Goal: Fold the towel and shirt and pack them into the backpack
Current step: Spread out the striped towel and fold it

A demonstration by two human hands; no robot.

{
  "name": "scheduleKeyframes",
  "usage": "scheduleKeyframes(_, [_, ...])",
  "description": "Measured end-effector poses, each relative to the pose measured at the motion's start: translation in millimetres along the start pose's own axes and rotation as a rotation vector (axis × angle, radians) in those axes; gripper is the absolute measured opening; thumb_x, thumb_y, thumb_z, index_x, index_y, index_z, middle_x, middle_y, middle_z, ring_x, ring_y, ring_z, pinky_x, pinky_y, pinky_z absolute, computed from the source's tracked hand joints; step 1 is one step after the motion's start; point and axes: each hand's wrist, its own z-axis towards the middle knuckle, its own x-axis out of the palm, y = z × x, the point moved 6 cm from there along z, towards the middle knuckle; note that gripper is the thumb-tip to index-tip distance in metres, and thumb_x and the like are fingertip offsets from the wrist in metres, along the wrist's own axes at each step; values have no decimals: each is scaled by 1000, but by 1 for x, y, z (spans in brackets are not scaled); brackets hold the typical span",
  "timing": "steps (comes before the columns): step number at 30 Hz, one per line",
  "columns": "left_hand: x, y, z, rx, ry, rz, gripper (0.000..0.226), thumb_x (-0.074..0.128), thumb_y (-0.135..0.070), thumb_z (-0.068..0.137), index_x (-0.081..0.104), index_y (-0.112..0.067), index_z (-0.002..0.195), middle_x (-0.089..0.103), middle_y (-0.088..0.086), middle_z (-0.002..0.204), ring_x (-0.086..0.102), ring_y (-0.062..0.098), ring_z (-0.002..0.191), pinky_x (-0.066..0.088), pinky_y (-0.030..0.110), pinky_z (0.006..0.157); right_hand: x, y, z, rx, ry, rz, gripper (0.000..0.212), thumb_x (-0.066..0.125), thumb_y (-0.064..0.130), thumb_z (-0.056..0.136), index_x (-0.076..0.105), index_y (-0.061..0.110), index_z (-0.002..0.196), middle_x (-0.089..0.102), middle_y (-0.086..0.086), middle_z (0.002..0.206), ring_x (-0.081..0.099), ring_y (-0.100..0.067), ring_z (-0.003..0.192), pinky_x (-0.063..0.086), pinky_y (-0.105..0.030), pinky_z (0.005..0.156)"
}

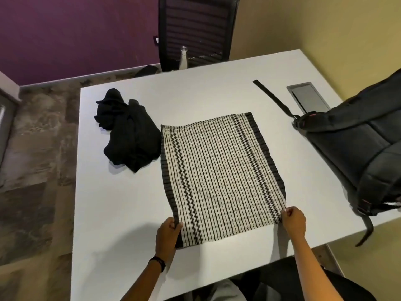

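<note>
A black-and-white checked towel [219,174] with dark side borders lies spread flat in the middle of the white table [121,213]. My left hand [168,232] pinches its near left corner, and my right hand [294,220] pinches its near right corner. A crumpled black shirt [128,131] lies in a heap just left of the towel's far end, touching its edge. The black backpack [355,148] lies on the table's right side, with one strap [275,98] stretched toward the back and another hanging over the near edge.
A grey cable hatch [308,97] is set into the table behind the backpack. A black mesh office chair [195,31] stands at the far edge with a white bottle [183,58] in front of it. Yellow wall on the right, purple wall behind.
</note>
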Motion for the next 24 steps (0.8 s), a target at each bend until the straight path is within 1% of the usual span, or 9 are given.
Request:
scheduleKeyframes(3, [-8,1,-9,18,-17,1,29,63,-12,88,45,-15,66,45,-5,56,43,8,53,36,12,46,-12,0,-11,8,-1,169,8,50,4,91,53,-3,94,56,-16,85,51,-30,78,34,-31,63])
scheduleKeyframes(6, [-12,9,-17,13,-18,-37,20,66,-9,85,51,-10,72,47,-3,58,45,10,55,38,10,50,-13,-6,-18,59,66,376,9,48,11,93,50,3,97,56,-17,89,50,-26,74,39,-31,58])
scheduleKeyframes(8, [-12,17,-20,-13,15,-68,12,67,-8,83,55,-7,81,55,0,64,53,14,62,42,11,53,-13,-11,-20,149,98,554,3,50,11,93,51,9,91,56,-14,88,50,-20,70,41,-29,59])
scheduleKeyframes(11, [-9,32,-23,-86,105,-106,11,67,-4,82,59,-6,88,63,2,75,61,17,71,51,17,58,-15,-17,-24,260,164,774,13,58,9,89,50,15,81,56,-10,81,53,-18,68,46,-27,65])
scheduleKeyframes(14, [-7,43,-22,-97,198,-46,15,68,-3,81,60,9,80,59,9,63,57,22,60,50,17,52,-12,-22,-23,290,298,887,10,56,12,92,53,11,102,57,-13,78,54,-21,66,48,-35,67])
scheduleKeyframes(17, [-8,50,-23,-125,278,20,27,69,-7,83,57,2,60,58,9,51,57,23,52,50,27,52,-7,-21,-19,230,330,755,16,50,12,96,54,12,111,58,-12,78,54,-20,68,48,-33,66])
scheduleKeyframes(20, [-10,51,-25,-122,325,138,46,69,-16,83,48,-20,42,59,1,45,60,19,49,47,24,54,-11,-21,-4,95,56,439,25,48,7,93,59,5,115,62,-17,108,60,-30,91,50,-41,80])
scheduleKeyframes(22, [-14,51,-25,-97,311,246,43,69,-24,83,47,-21,46,58,-3,46,58,13,51,42,20,53,-15,-21,0,87,-100,338,24,52,6,90,60,0,113,60,-21,115,58,-37,101,48,-44,85])
scheduleKeyframes(24, [-19,50,-26,-76,270,331,37,68,-28,83,47,-18,55,54,-6,51,51,9,53,36,20,51,-11,-14,0,71,-60,273,29,62,14,87,58,-3,111,59,-21,111,56,-37,103,48,-43,84])
